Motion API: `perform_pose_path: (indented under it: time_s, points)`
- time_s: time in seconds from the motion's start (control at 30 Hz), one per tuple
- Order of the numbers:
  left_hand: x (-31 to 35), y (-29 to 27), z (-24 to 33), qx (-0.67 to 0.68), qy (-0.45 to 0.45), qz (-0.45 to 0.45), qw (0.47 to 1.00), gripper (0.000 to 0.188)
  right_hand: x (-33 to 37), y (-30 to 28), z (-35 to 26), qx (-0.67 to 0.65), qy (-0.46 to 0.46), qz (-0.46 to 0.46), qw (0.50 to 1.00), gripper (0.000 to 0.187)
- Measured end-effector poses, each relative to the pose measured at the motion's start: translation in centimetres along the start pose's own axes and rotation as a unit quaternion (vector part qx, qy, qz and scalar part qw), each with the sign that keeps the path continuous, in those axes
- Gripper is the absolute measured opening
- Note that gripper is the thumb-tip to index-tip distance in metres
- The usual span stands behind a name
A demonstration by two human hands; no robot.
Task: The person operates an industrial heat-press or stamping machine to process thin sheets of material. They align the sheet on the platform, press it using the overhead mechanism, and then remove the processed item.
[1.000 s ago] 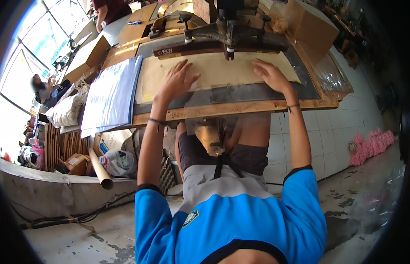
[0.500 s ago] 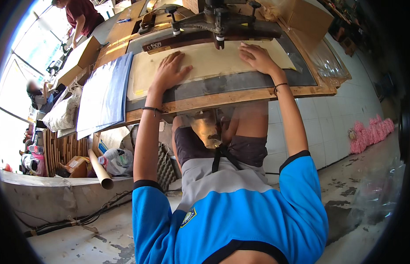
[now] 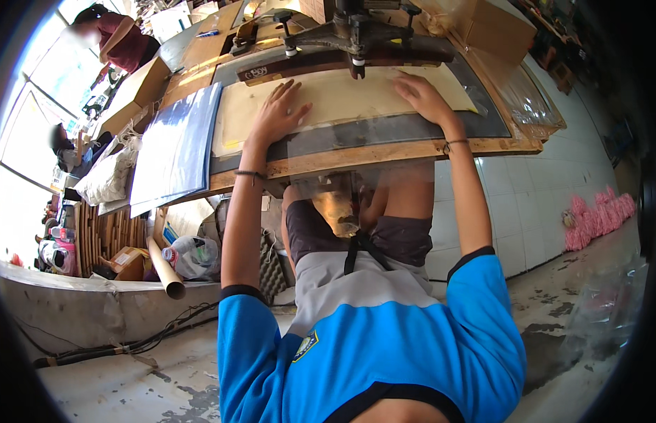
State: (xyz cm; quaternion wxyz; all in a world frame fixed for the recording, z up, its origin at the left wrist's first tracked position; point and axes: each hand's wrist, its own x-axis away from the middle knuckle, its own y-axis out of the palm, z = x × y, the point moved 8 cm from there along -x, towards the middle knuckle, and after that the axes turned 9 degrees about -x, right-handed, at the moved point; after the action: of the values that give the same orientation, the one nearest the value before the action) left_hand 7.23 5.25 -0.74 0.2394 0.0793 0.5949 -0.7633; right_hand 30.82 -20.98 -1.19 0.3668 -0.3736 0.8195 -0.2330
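Hands flat on a tan sheet at a wooden press table

Hands of a person in a blue and grey shirt reach forward over a wooden table (image 3: 384, 156), seen from above the head. The left hand (image 3: 277, 113) lies palm down with fingers spread on a large tan sheet (image 3: 342, 99), grasping nothing. The right hand (image 3: 425, 99) rests the same way, open and flat, near the sheet's right end. The sheet lies on a dark glossy panel (image 3: 384, 130) that covers the table top. Just beyond both hands, a dark metal machine arm (image 3: 356, 39) spans the far edge of the sheet. To the left of the sheet sits a stack of pale blue sheets (image 3: 176, 148), tilted toward the table's edge. A cardboard tube (image 3: 166, 271) leans below the table on the left. Another person in a dark red shirt (image 3: 124, 42) stands far off at upper left.
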Motion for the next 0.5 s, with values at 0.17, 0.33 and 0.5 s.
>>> perform_pose_path:
  time_s: [0.17,0.33,0.5]
  points:
    - [4.4,-2.3,1.8,0.023,-0.034,0.031,0.999,0.059,3.8,-2.0,-0.8,-0.083,0.048,0.045,0.994,0.042]
    - [5.6,-2.9,2.2,-0.017,-0.053,0.042,0.998,0.051,3.8,-1.5,-1.8,0.000,0.007,0.034,0.999,0.038]
    - [5.8,-2.9,2.4,-0.017,-0.054,0.048,0.997,0.047,4.0,-1.5,-2.1,0.022,-0.003,0.041,0.999,0.037]
